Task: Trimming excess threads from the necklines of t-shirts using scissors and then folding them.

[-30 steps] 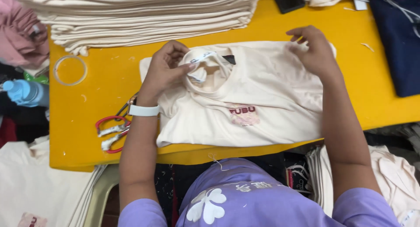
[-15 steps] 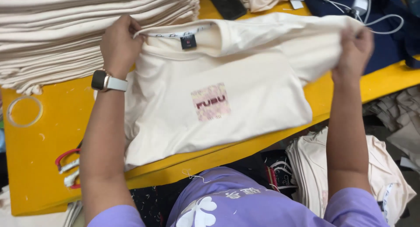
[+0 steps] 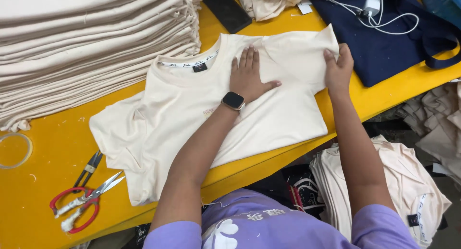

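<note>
Cream shirt (image 3: 192, 114) is laid face up on the yellow table (image 3: 43, 191), collar away from the person, hem at the near table edge.

Left hand (image 3: 248, 78): flat, palm down, fingers (image 3: 246, 61) spread and straight, nothing gripped. It is pressed on the chest area just below and to the right of the collar label (image 3: 200, 67). A watch (image 3: 233, 100) is worn on that wrist.

Right hand (image 3: 339, 69): closed on the sleeve (image 3: 307, 57), cloth pinched between thumb and fingers; how much fabric is inside the grip cannot be told. The sleeve is being held taut outward from the pressing palm.

Judgement: the step looks like smoothing and squaring the shirt. To be done well:
- palm kept flat as an anchor so the body is not dragged toward the pulling fingers
- sleeve tension kept even, pulled along the shoulder line, not upward
- bunched left sleeve and wrinkled lower corner, well away from both hands, to be flattened too
- hem kept from sliding off the near edge

Around the fingers: a stack of folded cream cloth (image 3: 86, 47) lies beyond the left fingertips, just beside the collar. A black phone (image 3: 226, 10) lies further out. A navy bag (image 3: 384, 42) with a white charger (image 3: 370, 6) sits just past the right knuckles, near but not touching. Red scissors (image 3: 81, 203) and a tape ring (image 3: 14, 150) are well apart, on the far side of the left forearm.
</note>
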